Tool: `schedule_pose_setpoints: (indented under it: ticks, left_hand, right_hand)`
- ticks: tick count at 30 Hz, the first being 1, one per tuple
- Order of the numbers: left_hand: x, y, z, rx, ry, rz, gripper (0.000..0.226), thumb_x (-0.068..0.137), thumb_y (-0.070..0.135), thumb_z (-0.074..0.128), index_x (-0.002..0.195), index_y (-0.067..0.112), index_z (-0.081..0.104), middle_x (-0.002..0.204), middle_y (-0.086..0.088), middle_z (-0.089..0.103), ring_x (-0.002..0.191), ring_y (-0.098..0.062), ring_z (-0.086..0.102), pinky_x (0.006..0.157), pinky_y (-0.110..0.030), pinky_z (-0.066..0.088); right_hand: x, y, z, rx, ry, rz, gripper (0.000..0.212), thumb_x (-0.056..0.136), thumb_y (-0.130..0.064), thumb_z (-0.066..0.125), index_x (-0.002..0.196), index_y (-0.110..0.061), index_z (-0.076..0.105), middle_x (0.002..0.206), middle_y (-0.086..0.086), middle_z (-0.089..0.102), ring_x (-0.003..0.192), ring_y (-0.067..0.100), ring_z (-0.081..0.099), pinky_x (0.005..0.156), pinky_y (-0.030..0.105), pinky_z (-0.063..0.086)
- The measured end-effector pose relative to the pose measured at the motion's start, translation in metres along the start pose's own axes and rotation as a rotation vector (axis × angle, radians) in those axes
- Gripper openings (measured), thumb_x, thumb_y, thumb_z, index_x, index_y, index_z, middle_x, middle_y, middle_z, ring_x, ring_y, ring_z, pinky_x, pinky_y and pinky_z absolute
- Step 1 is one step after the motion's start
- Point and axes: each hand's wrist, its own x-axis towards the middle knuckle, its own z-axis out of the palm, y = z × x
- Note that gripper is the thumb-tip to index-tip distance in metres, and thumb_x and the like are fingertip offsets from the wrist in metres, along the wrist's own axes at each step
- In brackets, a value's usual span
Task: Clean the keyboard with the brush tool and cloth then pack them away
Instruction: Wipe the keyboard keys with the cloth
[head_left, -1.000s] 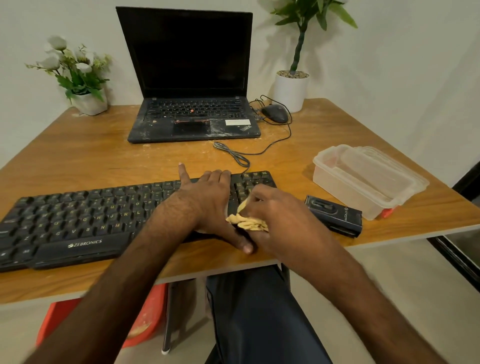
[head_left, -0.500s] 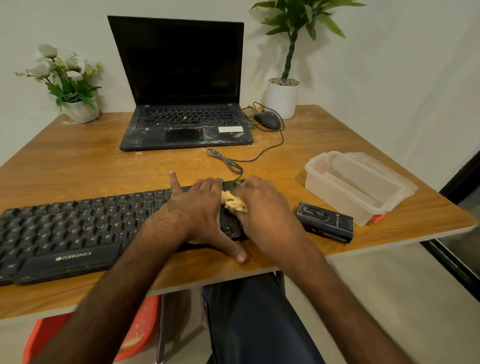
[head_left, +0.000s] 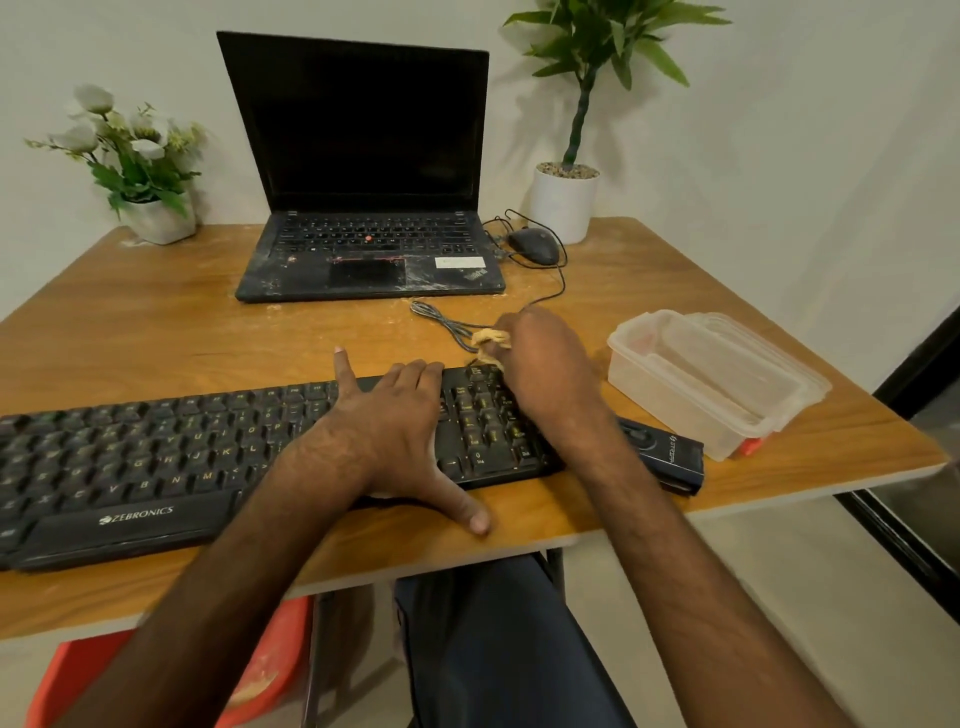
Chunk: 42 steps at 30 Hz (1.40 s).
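Observation:
A black Zebronics keyboard (head_left: 156, 447) lies along the near edge of the wooden table (head_left: 156, 322). My left hand (head_left: 400, 436) rests flat on its right half, fingers spread, thumb on the table in front. My right hand (head_left: 545, 364) is closed around a crumpled yellow cloth (head_left: 488, 343) at the far right corner of the keyboard, above the number pad. A black box (head_left: 670, 452) lies just right of the keyboard, partly under my right forearm. The brush tool is not visible.
A clear plastic container with its lid (head_left: 717, 374) stands at the right edge. A dusty open laptop (head_left: 363, 218), a mouse (head_left: 532, 245) with its cable, a white plant pot (head_left: 563, 202) and a flower pot (head_left: 156, 218) line the back.
My right hand has slid the cloth from the keyboard's near right side up to its far right corner. My left hand stayed pressed on the keyboard.

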Motion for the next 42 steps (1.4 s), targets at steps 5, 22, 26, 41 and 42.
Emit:
schedule_pose_setpoints:
  ticks: [5, 22, 26, 41, 42]
  left_hand:
    - [0.001, 0.002, 0.002, 0.088, -0.028, -0.073, 0.164, 0.04, 0.099, 0.054, 0.154, 0.001, -0.011, 0.167, -0.013, -0.004, 0.154, -0.028, -0.007, 0.107, -0.074, -0.02]
    - [-0.021, -0.059, 0.023, -0.082, -0.018, -0.066, 0.168, 0.024, 0.109, 0.028, 0.153, 0.017, -0.026, 0.164, 0.0, -0.026, 0.15, -0.019, -0.024, 0.109, -0.069, -0.023]
    - [-0.026, -0.058, 0.031, -0.006, 0.127, -0.064, 0.164, 0.033, 0.11, 0.026, 0.157, 0.01, -0.011, 0.167, -0.003, -0.002, 0.154, -0.017, -0.004, 0.108, -0.066, -0.027]
    - [-0.031, -0.043, 0.038, 0.057, 0.198, -0.145, 0.159, 0.038, 0.11, 0.015, 0.156, 0.006, -0.009, 0.167, -0.008, -0.001, 0.154, -0.026, -0.003, 0.113, -0.068, -0.016]
    - [-0.032, -0.043, 0.038, 0.045, 0.201, -0.146, 0.158, 0.038, 0.109, 0.015, 0.156, 0.007, -0.01, 0.167, -0.008, -0.002, 0.154, -0.025, -0.004, 0.113, -0.068, -0.017]
  right_hand:
    - [-0.02, -0.007, -0.004, 0.092, -0.011, -0.022, 0.028, 0.096, -0.025, 0.064, 0.122, -0.016, 0.066, 0.115, 0.003, 0.057, 0.103, 0.016, 0.053, 0.085, 0.03, 0.044]
    - [-0.031, -0.006, 0.009, -0.097, 0.068, 0.034, 0.036, 0.103, -0.036, 0.048, 0.138, -0.03, 0.049, 0.13, 0.007, 0.047, 0.117, 0.023, 0.042, 0.091, 0.04, 0.047]
    - [-0.033, -0.018, 0.001, 0.103, -0.009, -0.144, 0.036, 0.099, -0.024, 0.058, 0.134, -0.026, 0.055, 0.126, -0.002, 0.051, 0.116, 0.014, 0.04, 0.089, 0.025, 0.037]
    - [-0.039, -0.066, 0.001, 0.069, -0.123, -0.244, 0.038, 0.097, -0.011, 0.057, 0.133, -0.022, 0.056, 0.123, -0.001, 0.049, 0.115, 0.016, 0.045, 0.097, 0.029, 0.041]
    - [-0.043, -0.066, -0.002, 0.089, -0.147, -0.273, 0.038, 0.097, -0.012, 0.058, 0.133, -0.023, 0.057, 0.122, -0.002, 0.048, 0.114, 0.014, 0.044, 0.096, 0.028, 0.042]
